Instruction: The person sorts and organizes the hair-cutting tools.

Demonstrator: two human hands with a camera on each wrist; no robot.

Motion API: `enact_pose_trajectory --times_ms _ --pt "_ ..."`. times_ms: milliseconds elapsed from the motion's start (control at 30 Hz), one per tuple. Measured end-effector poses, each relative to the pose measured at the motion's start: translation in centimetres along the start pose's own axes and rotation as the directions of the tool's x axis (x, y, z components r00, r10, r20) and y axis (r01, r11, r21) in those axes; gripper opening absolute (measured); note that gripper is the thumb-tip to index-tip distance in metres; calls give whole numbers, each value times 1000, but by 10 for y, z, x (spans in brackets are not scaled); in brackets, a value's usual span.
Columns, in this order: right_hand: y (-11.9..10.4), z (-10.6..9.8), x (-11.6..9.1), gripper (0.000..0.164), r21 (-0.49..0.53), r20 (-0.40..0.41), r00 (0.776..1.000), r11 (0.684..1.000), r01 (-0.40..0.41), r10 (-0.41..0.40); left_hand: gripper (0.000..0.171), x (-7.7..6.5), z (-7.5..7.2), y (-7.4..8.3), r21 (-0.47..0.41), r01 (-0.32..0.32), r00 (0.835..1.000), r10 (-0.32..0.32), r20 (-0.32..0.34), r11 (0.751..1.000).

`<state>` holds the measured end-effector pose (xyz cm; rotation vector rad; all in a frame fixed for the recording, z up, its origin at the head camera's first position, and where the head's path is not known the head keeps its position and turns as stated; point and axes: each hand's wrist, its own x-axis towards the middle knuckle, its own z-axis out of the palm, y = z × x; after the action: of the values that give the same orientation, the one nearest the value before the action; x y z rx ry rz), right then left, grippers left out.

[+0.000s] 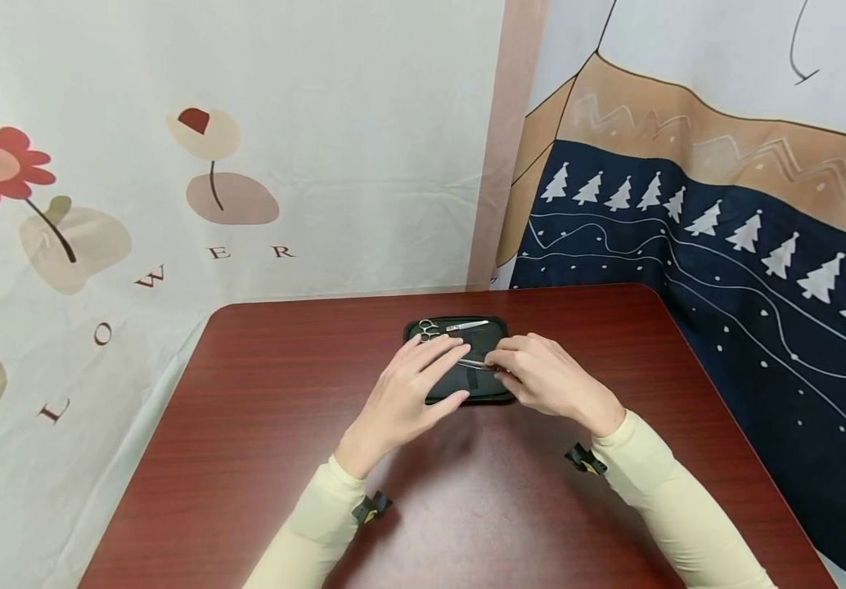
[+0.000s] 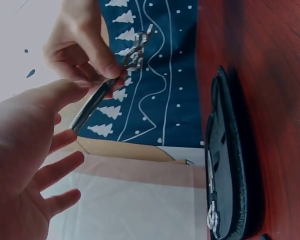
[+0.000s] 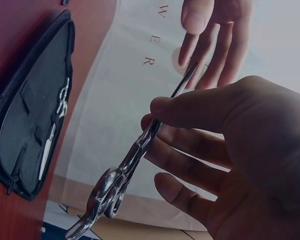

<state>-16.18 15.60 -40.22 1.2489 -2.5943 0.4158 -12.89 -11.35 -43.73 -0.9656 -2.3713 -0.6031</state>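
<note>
My right hand (image 1: 548, 376) pinches a pair of silver scissors (image 3: 147, 140) near the pivot between thumb and fingers. In the right wrist view the finger loops point down and the slim blades point toward my left hand (image 1: 408, 393). That left hand is spread, its fingers loosely extended around the blade end. A black zip case (image 1: 460, 381) lies opened flat on the table beneath both hands. Inside it, along the far side, sits a second pair of silver scissors (image 1: 467, 325), its loops to the left.
The case stands near the back edge of a dark red wooden table (image 1: 283, 393). Behind the table hangs a pale curtain (image 1: 364, 164) with flower prints, and at right a navy cloth (image 1: 688, 270) with white trees. Black bands (image 1: 372, 507) are worn at both wrists.
</note>
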Motion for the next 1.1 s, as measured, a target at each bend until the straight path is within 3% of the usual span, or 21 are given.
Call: enact_pose_trajectory --times_ms 200,600,767,1000,1100 --pt "-2 0 1 20 45 39 999 999 -15 13 54 2 7 1 123 -65 998 65 5 990" --pt "-4 2 4 17 17 51 998 999 34 -35 31 5 12 0 288 -153 988 145 47 945" --pt "-6 3 5 15 25 65 997 999 29 -30 27 6 16 -1 377 -196 981 188 58 905" --pt "-8 2 6 14 64 91 996 998 4 -9 27 4 24 -5 513 -252 961 276 29 820" --pt "-8 2 6 14 78 99 995 997 -7 -1 25 3 27 -6 529 -257 954 299 7 809"
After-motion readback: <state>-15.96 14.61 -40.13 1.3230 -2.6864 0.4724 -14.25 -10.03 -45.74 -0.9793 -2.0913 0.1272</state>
